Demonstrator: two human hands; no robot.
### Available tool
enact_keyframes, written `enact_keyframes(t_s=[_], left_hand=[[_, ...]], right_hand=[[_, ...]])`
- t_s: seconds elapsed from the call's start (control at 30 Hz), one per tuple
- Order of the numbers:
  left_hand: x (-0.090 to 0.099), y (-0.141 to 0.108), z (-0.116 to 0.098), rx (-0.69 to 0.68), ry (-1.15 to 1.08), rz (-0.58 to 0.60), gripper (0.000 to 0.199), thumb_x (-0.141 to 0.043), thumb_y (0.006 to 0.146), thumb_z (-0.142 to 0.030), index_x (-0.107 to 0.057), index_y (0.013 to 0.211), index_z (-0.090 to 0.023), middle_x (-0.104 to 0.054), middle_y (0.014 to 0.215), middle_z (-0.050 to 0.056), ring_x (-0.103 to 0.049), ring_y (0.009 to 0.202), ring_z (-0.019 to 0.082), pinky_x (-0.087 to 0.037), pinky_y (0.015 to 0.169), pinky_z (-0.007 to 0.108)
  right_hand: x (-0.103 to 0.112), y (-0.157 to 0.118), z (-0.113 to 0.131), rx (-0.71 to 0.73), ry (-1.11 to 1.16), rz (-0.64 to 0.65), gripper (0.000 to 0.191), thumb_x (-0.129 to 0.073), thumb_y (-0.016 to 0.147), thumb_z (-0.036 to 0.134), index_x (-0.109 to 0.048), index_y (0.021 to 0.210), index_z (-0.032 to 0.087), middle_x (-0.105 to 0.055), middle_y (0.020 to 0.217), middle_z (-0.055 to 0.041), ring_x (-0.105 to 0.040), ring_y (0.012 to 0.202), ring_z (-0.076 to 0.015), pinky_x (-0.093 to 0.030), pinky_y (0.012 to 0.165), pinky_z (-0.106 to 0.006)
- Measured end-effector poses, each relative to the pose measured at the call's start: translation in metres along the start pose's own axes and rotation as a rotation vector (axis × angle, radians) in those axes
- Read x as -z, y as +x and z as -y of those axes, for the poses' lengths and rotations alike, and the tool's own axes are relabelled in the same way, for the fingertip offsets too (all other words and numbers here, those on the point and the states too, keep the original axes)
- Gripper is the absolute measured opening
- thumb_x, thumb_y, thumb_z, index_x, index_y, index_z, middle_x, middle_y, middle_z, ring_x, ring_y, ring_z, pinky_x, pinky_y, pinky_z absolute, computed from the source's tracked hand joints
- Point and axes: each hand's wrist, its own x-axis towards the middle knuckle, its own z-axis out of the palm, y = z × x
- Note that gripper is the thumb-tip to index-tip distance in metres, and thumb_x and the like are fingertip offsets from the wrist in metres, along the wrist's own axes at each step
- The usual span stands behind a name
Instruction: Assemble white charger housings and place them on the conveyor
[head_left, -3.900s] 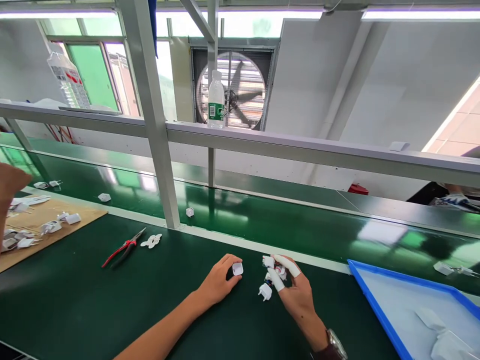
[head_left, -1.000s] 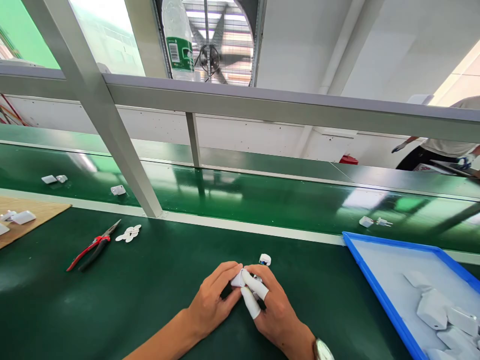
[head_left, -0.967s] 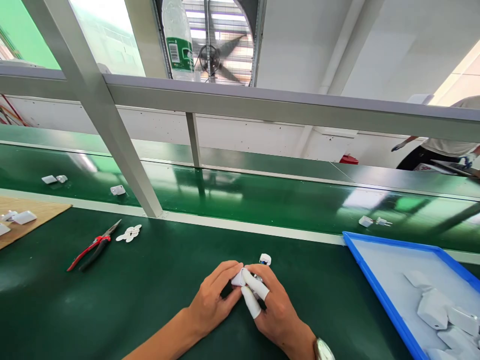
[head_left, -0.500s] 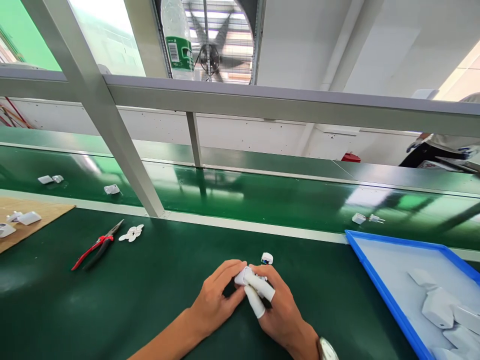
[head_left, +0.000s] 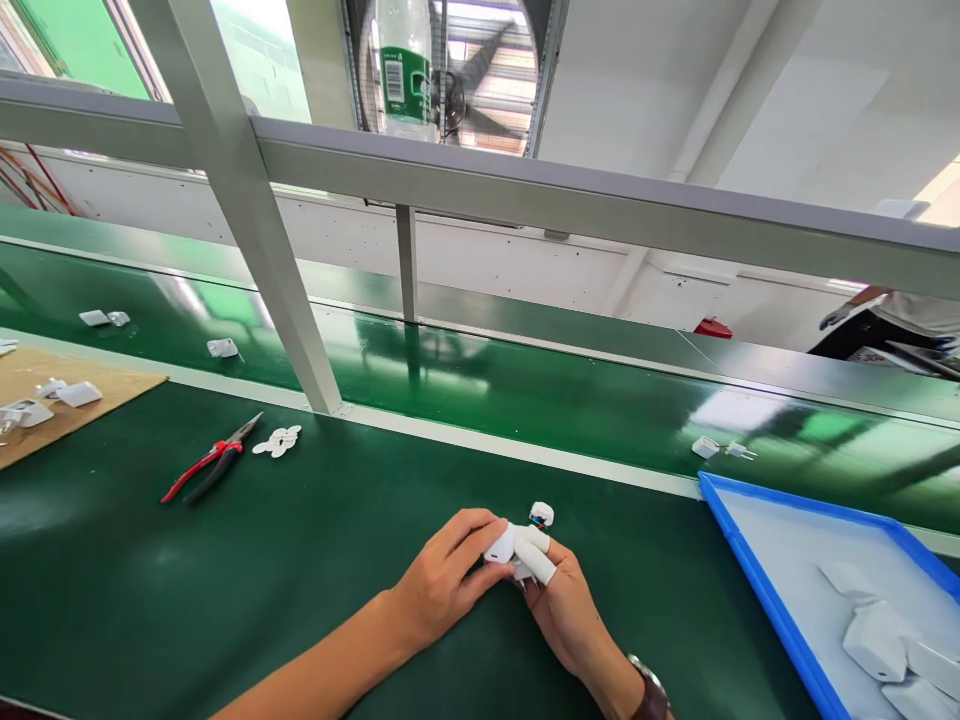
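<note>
White plug casing (head_left: pixel 501 546) pinched between both hands, low on the dark green counter (head_left: pixel 187 590), near the front centre of the view. Left hand (head_left: pixel 446 575) curled around the casing's left side, grip closed on it with thumb beneath and fingers over the top. Right hand (head_left: pixel 559 600) pressed against the casing from the right, grip likewise closed on it, index and middle fingers wrapped in white finger cots (head_left: pixel 538 552); dark wristwatch (head_left: pixel 646 690) at the wrist. Exact contact under the fingertips hidden.

Just beyond the right fingers, apart from the hands, a small white part (head_left: pixel 541 514) with a coloured spot on top, resting on the counter.

Further left on the counter, red-handled pliers (head_left: pixel 212 469) lying flat, and just beside their tip a little heap of flat white pieces (head_left: pixel 277 441). At the far left edge, a brown board (head_left: pixel 112 385) carrying several white casings (head_left: pixel 79 393).

At the right, a blue-rimmed tray (head_left: pixel 757 590) with a pale floor, holding more white casings (head_left: pixel 874 640) toward its near corner.

Behind the counter, a glossy green conveyor belt (head_left: pixel 525 390) with scattered white pieces: two near the left end (head_left: pixel 105 318), one beside the slanted grey post (head_left: pixel 223 347), and a pair just beyond the tray's far corner (head_left: pixel 720 449). Grey post (head_left: pixel 255 250) rising to a horizontal grey rail (head_left: pixel 600 205); on the rail, a clear bottle (head_left: pixel 405 65) with a green label, in front of a large wall fan (head_left: pixel 480 90).

Far right, beyond the belt, another person's gloved hand (head_left: pixel 834 316) and light sleeve (head_left: pixel 919 310), well apart from the casing.
</note>
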Motion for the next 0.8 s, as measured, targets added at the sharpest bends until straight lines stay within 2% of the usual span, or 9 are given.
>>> enact_keyframes(t_s=[0.13,0.23,0.3,0.37,0.47,0.53,0.63,0.7,0.8], left_hand=[[-0.001,-0.001,0.007,0.019,-0.079,0.011,0.041,-0.066,0.095,-0.018,-0.056,0.135,-0.019,-0.067,0.115,0.012,-0.070,0.101,0.020,-0.064,0.088,0.032],[-0.003,-0.004,0.013,0.038,-0.129,0.013,0.035,-0.067,0.093,-0.018,-0.056,0.126,-0.019,-0.069,0.115,0.012,-0.070,0.103,0.022,-0.063,0.089,0.036],[-0.004,-0.006,0.013,0.051,-0.137,0.015,0.033,-0.067,0.088,-0.016,-0.057,0.119,-0.019,-0.070,0.112,0.012,-0.069,0.100,0.023,-0.063,0.086,0.038],[-0.003,-0.004,0.009,0.107,-0.113,0.032,0.041,-0.068,0.082,-0.014,-0.058,0.121,-0.019,-0.072,0.107,0.011,-0.067,0.095,0.024,-0.062,0.083,0.040],[0.001,0.006,0.005,0.213,-0.066,0.107,0.055,-0.070,0.079,-0.012,-0.059,0.132,-0.021,-0.074,0.110,0.009,-0.064,0.097,0.025,-0.060,0.087,0.043],[0.004,0.017,0.012,0.288,-0.023,0.156,0.054,-0.071,0.077,-0.009,-0.063,0.129,-0.024,-0.075,0.112,0.007,-0.065,0.101,0.024,-0.059,0.092,0.042],[0.010,0.043,0.042,0.486,0.116,0.171,0.047,-0.073,0.071,-0.008,-0.068,0.114,-0.025,-0.074,0.107,0.002,-0.069,0.098,0.020,-0.059,0.092,0.034],[0.013,0.065,0.074,0.551,0.164,0.148,0.037,-0.069,0.075,-0.014,-0.068,0.111,-0.021,-0.073,0.109,0.006,-0.070,0.094,0.019,-0.059,0.090,0.034],[0.011,0.098,0.129,0.650,0.209,0.121,0.030,-0.066,0.078,-0.025,-0.067,0.107,-0.017,-0.073,0.106,0.010,-0.071,0.091,0.023,-0.058,0.087,0.037]], right_hand=[[0.001,0.001,0.004,0.103,-0.188,0.015,0.028,-0.056,0.101,0.040,-0.075,0.110,0.022,-0.077,0.088,-0.0066,-0.072,0.074,-0.0216,-0.063,0.069,-0.033],[0.004,0.000,0.003,0.224,-0.446,-0.014,0.025,-0.060,0.099,0.039,-0.074,0.110,0.022,-0.077,0.092,-0.0062,-0.073,0.076,-0.0214,-0.063,0.069,-0.030],[0.007,-0.002,0.001,0.347,-0.635,-0.029,0.022,-0.061,0.097,0.036,-0.073,0.112,0.023,-0.075,0.098,-0.0067,-0.073,0.080,-0.0207,-0.063,0.069,-0.027],[0.012,-0.003,-0.002,0.474,-0.789,-0.032,0.023,-0.060,0.098,0.032,-0.070,0.117,0.024,-0.074,0.104,-0.0069,-0.073,0.084,-0.0202,-0.062,0.070,-0.026],[0.022,-0.001,-0.004,0.696,-0.959,-0.099,0.029,-0.058,0.099,0.032,-0.065,0.125,0.024,-0.072,0.110,-0.0093,-0.073,0.092,-0.0242,-0.063,0.074,-0.032],[0.028,0.003,-0.001,0.823,-1.028,-0.171,0.034,-0.058,0.098,0.029,-0.061,0.131,0.023,-0.071,0.114,-0.0116,-0.072,0.097,-0.0273,-0.063,0.076,-0.037],[0.031,0.006,0.008,0.949,-1.069,-0.243,0.039,-0.062,0.094,0.017,-0.060,0.133,0.020,-0.071,0.109,-0.0123,-0.070,0.095,-0.0271,-0.062,0.076,-0.039],[0.028,0.005,0.013,0.995,-1.091,-0.245,0.035,-0.061,0.092,0.009,-0.062,0.127,0.018,-0.071,0.102,-0.0114,-0.068,0.091,-0.0254,-0.061,0.078,-0.040],[0.022,0.006,0.010,0.932,-1.147,-0.166,0.024,-0.051,0.094,0.005,-0.065,0.110,0.016,-0.068,0.091,-0.0092,-0.063,0.080,-0.0217,-0.058,0.073,-0.039]])
